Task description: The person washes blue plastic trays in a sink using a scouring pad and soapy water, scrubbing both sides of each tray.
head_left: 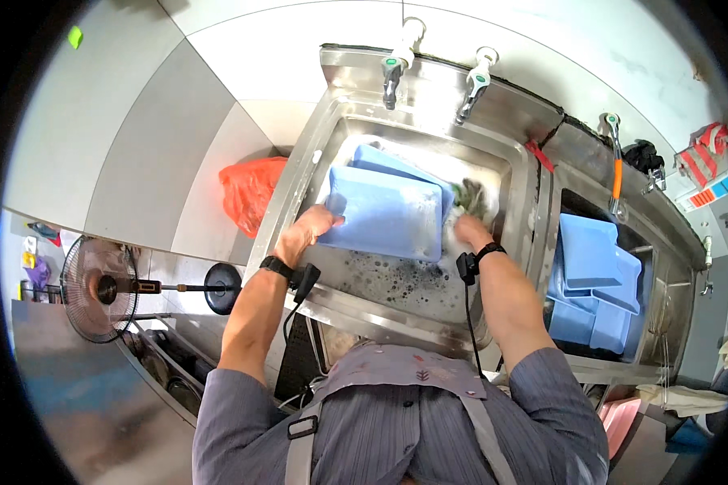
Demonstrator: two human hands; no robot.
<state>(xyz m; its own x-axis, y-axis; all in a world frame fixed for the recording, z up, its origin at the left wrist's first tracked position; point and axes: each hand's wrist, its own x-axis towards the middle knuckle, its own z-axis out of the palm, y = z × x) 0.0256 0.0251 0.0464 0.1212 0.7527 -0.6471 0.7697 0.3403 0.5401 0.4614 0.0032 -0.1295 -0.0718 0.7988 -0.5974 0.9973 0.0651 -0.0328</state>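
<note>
A light blue plastic tray [387, 212] is tilted over soapy water in the steel sink [328, 291]. My left hand [319, 224] grips its left edge, thumb over the rim. A second blue tray [388, 162] lies partly hidden behind it. At the first tray's right edge my right hand [469, 229] is closed on a dark green-grey scrubbing cloth [469, 195], whose exact kind is hard to make out. Foam whitens the water around the trays, and its fingers are partly hidden by the suds.
Two taps [393, 77] [476, 89] stand over the sink's back edge. Several blue trays [590, 250] are stacked in the right-hand basin [679, 307]. An orange-red plastic bag [251, 194] sits left of the sink, and a standing fan [101, 287] is farther left.
</note>
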